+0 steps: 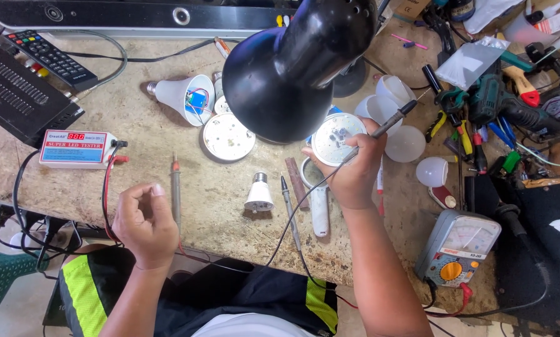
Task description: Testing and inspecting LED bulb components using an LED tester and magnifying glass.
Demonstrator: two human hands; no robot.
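Observation:
My right hand (353, 173) grips a thin soldering iron (393, 120) like a pen, its dark tip pointing up and right, and it also presses against a round white LED disc (336, 138) under the black lamp shade (295, 65). My left hand (144, 223) hovers loosely curled at the bench's front edge with nothing in it, beside a red-tipped test probe (176, 190). A black-tipped probe (288, 203) lies right of a small white bulb base (259, 195).
A second LED disc (228, 137) and an opened bulb housing (181, 97) lie mid-bench. A white LED tester box (75, 148), remote (50, 57) and black device sit left. Bulb domes (406, 143), a multimeter (456, 246) and many tools crowd the right.

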